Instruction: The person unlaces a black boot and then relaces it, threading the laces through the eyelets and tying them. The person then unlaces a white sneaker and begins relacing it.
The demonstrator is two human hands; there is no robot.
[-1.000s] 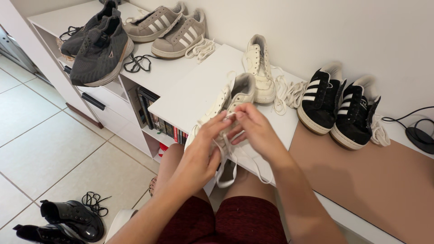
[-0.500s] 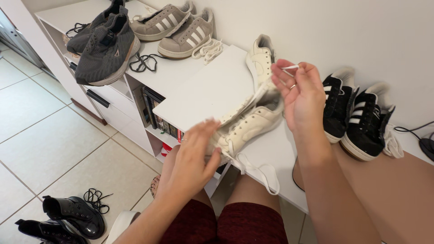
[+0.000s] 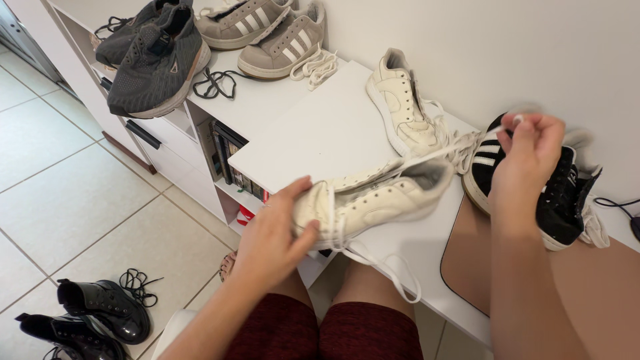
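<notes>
A cream sneaker (image 3: 380, 200) lies on its side at the front edge of the white desk (image 3: 313, 133). My left hand (image 3: 277, 233) grips its toe end. My right hand (image 3: 527, 157) is raised to the right, in front of the black sneakers, and pinches the end of a white shoelace (image 3: 433, 155) that runs taut from the sneaker's eyelets. The lace's other end hangs in a loop (image 3: 393, 273) over my lap. The second cream sneaker (image 3: 403, 107) stands by the wall.
A black pair with white stripes (image 3: 560, 190) sits behind my right hand. Grey striped sneakers (image 3: 267, 30) and dark grey knit shoes (image 3: 157, 57) sit on the shelf unit, with loose laces. Black boots (image 3: 100, 313) stand on the tiled floor. A brown mat (image 3: 587, 280) covers the desk's right.
My right hand has drawn the lace out farther to the right and lower, from above the sneaker to in front of the black pair. The sneaker turned onto its side under my left hand.
</notes>
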